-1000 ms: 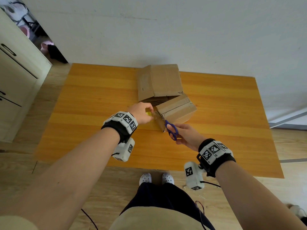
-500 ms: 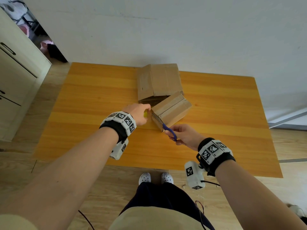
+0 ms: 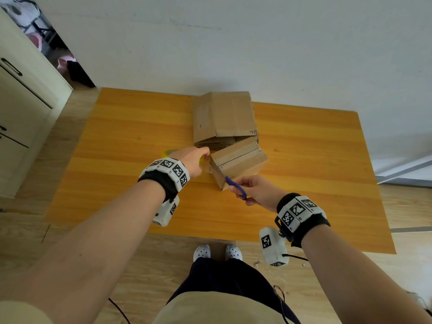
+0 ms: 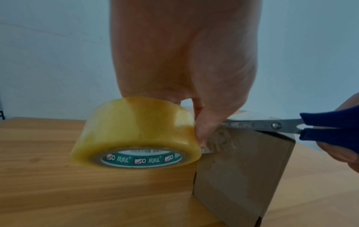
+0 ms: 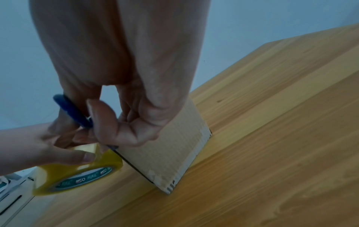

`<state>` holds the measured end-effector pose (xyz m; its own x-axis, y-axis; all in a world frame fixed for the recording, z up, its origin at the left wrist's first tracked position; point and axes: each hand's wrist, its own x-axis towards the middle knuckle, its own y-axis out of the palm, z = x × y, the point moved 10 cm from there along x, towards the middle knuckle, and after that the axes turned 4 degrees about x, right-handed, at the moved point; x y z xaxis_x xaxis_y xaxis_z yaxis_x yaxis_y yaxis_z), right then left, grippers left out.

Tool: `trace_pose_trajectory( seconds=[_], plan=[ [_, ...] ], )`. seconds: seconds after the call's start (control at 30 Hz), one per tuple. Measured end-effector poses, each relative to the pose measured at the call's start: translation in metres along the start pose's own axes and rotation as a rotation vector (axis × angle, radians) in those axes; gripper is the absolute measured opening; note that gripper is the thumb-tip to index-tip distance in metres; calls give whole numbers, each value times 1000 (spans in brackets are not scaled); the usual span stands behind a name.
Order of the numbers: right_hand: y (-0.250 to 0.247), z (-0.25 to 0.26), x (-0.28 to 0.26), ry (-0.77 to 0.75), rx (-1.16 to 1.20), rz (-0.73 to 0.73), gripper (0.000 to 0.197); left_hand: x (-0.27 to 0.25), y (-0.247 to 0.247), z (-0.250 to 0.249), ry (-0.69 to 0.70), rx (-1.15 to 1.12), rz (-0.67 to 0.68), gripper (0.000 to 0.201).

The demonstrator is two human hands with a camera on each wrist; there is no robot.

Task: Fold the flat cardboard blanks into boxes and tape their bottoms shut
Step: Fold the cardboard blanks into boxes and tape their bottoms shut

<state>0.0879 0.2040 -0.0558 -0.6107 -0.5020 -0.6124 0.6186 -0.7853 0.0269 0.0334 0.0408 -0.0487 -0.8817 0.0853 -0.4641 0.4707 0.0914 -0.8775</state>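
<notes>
Cutting the tape is the step in hand, and both hands are placed to serve it. The left hand (image 3: 192,160) is holding the roll of tape (image 4: 136,135) just left of the folded box (image 3: 238,163), its grip closed on the roll with fingers over the top and the thumb (image 5: 77,156) on the outer face. Judging by the short clear strip (image 4: 219,141) running from the roll onto the box's near wall, the roll is being kept close and low so that the strip is standing taut for the blades.

The right hand (image 3: 257,191) is gripping the scissors (image 4: 291,125) by their blue handles, fingers curled through and around them. The blades are lying across the box's upper edge in the right of the left wrist view, reaching toward the left fingertips (image 4: 204,132) where the strip leaves the roll; whether they are already biting the tape cannot be told.

The box is sitting at the centre of the head view on the wooden surface (image 3: 117,183), turned with a corner toward the person, probably so that the taped seam is facing both hands. Just behind it, toward the upper centre of the frame, the stack of flat cardboard blanks (image 3: 224,115) is waiting against the wall, touching or nearly touching the box.
</notes>
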Motion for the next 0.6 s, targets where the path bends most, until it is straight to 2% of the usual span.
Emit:
trace_pose_trajectory(
  seconds=[0.37,0.47,0.6],
  plan=[
    [-2,3,-3,17,-36,28,7,-3,-2,4,-12,-26,29,28],
    [-15,3,-6,22,-31,-7,7,-2,-1,24,-56,-149,32,25],
    [-22,4,-3,25,-37,-33,6,-6,-2,30,-21,-364,25,15]
  ],
)
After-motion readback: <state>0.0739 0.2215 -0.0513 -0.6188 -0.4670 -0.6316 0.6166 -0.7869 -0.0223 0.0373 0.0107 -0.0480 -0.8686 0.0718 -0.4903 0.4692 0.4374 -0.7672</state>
